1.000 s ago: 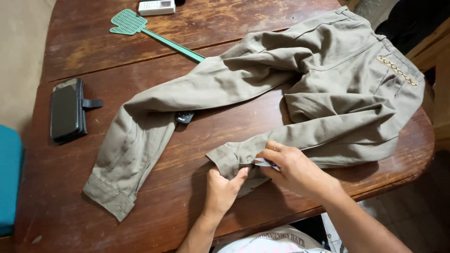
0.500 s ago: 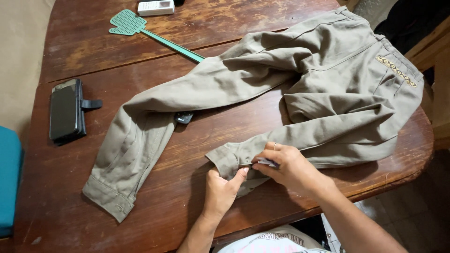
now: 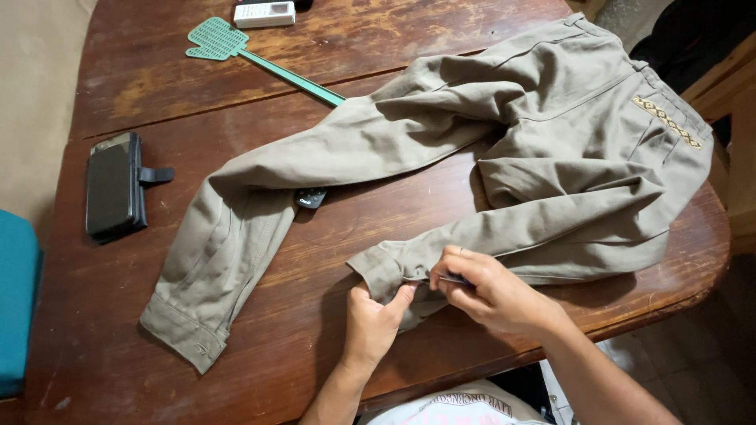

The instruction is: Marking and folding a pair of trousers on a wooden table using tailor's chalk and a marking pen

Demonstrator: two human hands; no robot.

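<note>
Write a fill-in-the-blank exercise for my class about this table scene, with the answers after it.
1. Both hands pinch the cuff of the shirt's ____ sleeve.
2. The swatter is ____ in colour.
3. The black phone case lies ____ of the shirt in the picture.
4. The shirt lies on a ____ table.

Answers: nearer; green; left; wooden

A worn, reddish-brown wooden table [image 3: 157,86] with rounded corners fills the view. A teal cushioned seat [image 3: 16,307] sits at nine o'clock; beige floor [image 3: 35,71] at ten.
</note>
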